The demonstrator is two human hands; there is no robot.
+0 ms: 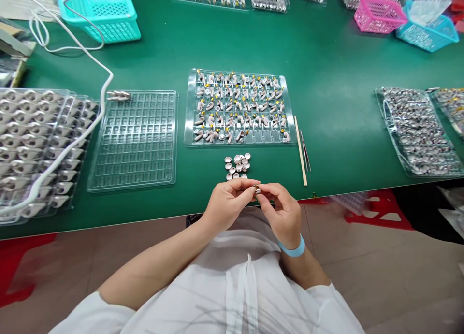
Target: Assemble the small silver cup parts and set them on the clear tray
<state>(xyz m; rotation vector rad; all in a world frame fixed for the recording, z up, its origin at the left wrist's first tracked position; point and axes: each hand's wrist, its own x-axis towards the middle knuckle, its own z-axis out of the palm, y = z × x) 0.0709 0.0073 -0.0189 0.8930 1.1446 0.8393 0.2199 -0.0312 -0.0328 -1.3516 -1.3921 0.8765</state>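
Metal piece (256, 190): small, shiny; held by both hands at the tabletop's (337, 58) near edge, around its middle.
Left hand (224, 203): fingers narrowed, thumb and forefinger pinching the piece.
Right hand (284, 213): same pinch, opposite side.
Handling (judged): light, stiff, probably slick; finish may scratch.
Hold (judged): fingertip pinch on the rim.
Round caps (239, 166): loose cluster just beyond the fingers, toward the far edge; easily scattered if brushed.
Filled tray (190, 114): beyond the caps.
Wooden stick (300, 152), tweezers (305, 150): right of the caps, stick's end by the near edge.
Clear tray (132, 155): left of the filled tray.
White cable (35, 191): over beige parts (16, 167), near left corner; could snag.
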